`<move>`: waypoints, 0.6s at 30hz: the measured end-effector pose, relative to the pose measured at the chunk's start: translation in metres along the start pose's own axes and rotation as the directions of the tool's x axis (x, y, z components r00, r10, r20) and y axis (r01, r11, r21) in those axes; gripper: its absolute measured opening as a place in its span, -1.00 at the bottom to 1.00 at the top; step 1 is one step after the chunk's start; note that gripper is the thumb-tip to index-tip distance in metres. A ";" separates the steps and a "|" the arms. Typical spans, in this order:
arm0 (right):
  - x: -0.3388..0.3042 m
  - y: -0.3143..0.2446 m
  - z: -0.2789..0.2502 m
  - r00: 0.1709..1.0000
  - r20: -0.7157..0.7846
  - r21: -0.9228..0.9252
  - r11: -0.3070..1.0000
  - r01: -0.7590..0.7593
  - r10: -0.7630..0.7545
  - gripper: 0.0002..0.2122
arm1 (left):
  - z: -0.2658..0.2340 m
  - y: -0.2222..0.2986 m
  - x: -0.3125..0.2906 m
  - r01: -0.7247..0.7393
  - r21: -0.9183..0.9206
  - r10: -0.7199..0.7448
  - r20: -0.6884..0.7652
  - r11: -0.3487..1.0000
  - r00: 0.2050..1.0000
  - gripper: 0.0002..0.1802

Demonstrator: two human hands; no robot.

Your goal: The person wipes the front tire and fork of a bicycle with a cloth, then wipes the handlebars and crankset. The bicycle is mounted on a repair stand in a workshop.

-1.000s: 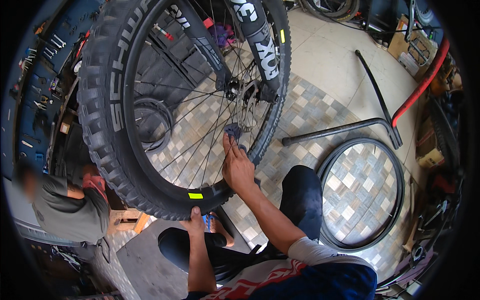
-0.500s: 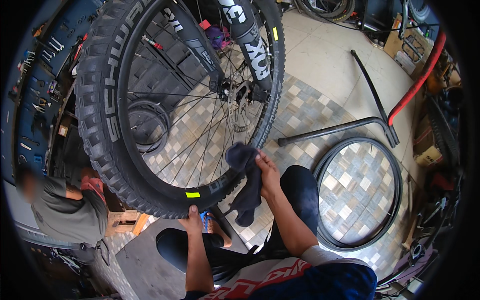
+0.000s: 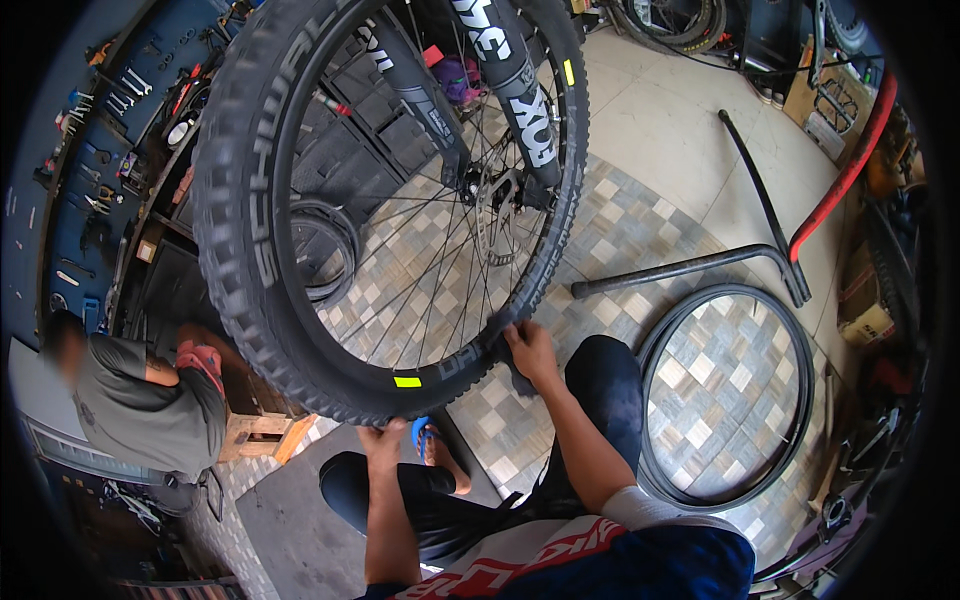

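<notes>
The right hand is pressing a dark cloth, gripped closed, against the knobby black bicycle tyre. The left hand is clasping its lower edge; steadying there should help even wiping.

Head-worn fisheye, downward, close above wheel

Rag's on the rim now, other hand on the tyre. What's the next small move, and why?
Probably slide the right hand with its dark cloth along the black rim of the knobby bicycle wheel, while the left hand steadies the tyre's bottom; the cloth covers only a short stretch of rim.
</notes>
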State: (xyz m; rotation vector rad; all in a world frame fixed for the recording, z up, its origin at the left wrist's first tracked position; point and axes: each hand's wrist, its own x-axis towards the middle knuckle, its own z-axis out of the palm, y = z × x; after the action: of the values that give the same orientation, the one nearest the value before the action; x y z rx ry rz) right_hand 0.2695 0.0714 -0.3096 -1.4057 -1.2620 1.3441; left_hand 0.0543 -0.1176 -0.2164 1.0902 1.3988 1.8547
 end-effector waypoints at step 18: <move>0.030 -0.127 0.052 0.951 -0.209 0.533 0.789 0.305 -0.226 -0.78 | 0.022 0.058 0.039 -0.190 0.159 0.210 -0.119 0.969 0.970 -0.20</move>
State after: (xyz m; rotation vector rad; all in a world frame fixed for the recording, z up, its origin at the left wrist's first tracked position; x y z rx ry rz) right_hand 0.1999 0.1194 -0.1971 -0.8475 -0.8338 1.2582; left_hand 0.0552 -0.0916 -0.1475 1.2379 1.5736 2.0271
